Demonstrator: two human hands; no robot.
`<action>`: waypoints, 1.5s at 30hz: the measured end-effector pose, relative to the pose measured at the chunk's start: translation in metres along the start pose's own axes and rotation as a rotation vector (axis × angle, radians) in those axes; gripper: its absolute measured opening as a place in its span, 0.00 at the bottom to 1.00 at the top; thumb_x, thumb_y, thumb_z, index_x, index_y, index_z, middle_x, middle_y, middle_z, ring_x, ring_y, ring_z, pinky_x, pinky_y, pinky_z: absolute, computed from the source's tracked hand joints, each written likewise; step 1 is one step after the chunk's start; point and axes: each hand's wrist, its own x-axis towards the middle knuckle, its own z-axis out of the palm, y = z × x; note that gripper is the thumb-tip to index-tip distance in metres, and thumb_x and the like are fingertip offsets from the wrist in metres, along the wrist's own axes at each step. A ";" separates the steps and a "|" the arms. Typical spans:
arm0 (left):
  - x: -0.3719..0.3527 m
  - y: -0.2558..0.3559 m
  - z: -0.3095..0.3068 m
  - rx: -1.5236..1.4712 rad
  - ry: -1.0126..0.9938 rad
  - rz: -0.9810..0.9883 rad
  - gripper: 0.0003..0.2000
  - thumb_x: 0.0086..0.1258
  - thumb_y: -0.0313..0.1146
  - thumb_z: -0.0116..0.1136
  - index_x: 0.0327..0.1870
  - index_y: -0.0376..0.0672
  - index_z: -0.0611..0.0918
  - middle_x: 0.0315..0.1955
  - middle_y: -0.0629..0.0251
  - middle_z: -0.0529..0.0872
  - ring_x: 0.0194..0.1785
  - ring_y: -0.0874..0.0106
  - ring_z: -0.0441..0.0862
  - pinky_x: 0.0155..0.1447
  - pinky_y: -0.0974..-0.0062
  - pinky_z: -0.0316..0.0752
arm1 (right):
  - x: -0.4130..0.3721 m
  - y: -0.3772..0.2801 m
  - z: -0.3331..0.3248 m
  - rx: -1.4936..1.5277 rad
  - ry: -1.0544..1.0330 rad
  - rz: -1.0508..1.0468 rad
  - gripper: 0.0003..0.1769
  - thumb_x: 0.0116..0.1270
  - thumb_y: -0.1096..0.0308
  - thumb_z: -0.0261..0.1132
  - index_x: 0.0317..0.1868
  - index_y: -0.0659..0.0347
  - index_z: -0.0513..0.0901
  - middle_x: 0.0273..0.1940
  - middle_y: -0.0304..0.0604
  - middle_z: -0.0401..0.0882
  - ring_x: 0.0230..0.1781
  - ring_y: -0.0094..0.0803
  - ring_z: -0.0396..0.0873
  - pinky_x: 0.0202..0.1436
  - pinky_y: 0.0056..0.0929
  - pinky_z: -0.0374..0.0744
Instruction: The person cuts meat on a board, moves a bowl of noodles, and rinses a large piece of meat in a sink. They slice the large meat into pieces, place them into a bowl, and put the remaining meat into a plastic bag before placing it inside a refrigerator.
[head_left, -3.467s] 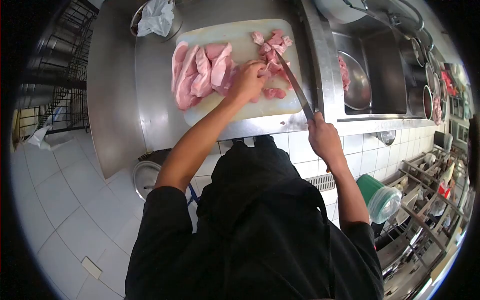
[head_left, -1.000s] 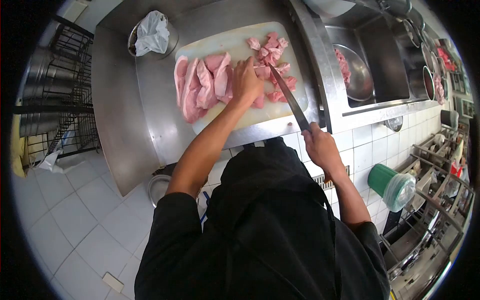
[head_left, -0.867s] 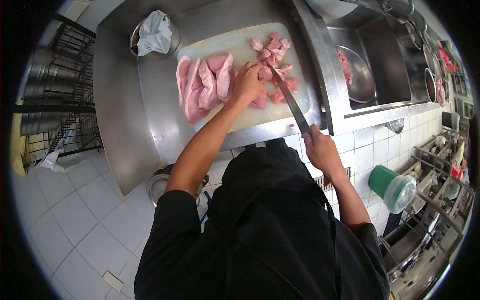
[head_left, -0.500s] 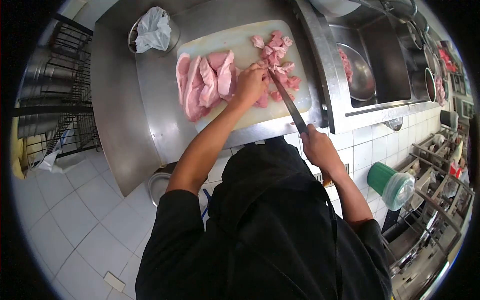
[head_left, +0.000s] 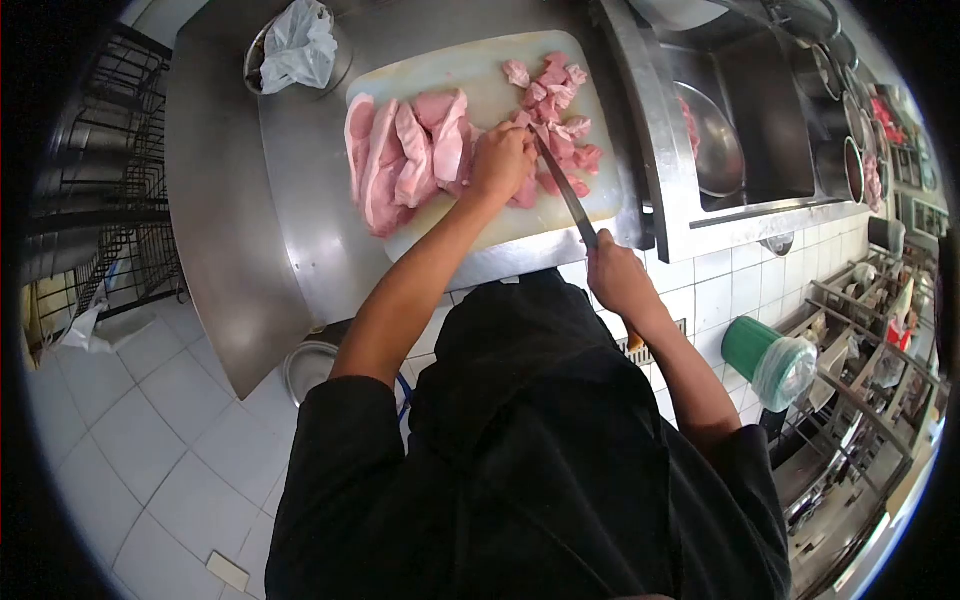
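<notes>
My right hand (head_left: 620, 275) grips the handle of a long knife (head_left: 567, 190). Its blade points up and to the left, with the tip beside my left fingers. My left hand (head_left: 503, 162) is closed on a piece of raw meat (head_left: 524, 193), mostly hidden under the fingers. Both work over a white cutting board (head_left: 440, 72). Several thick raw meat slices (head_left: 405, 155) lie side by side on the board, left of my left hand. Small cut meat chunks (head_left: 552, 90) are scattered to the right of the blade and beyond it.
A metal pot (head_left: 258, 65) with a plastic bag (head_left: 300, 48) stands at the back left of the steel counter (head_left: 225, 200). On the right is a sink (head_left: 765, 110) holding a metal bowl (head_left: 718, 150) with meat. A green bin (head_left: 750, 345) stands on the floor, lower right.
My right hand and the knife handle have shifted slightly up and to the left. The left hand stays on the meat. The whole view has moved a little.
</notes>
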 end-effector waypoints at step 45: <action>-0.011 0.059 0.011 -0.624 0.014 -0.245 0.31 0.45 0.22 0.66 0.58 0.41 0.81 0.52 0.60 0.81 0.58 0.66 0.80 0.58 0.72 0.77 | -0.038 0.013 -0.014 0.267 0.148 -0.143 0.14 0.72 0.65 0.60 0.50 0.68 0.73 0.29 0.66 0.82 0.35 0.66 0.81 0.41 0.57 0.78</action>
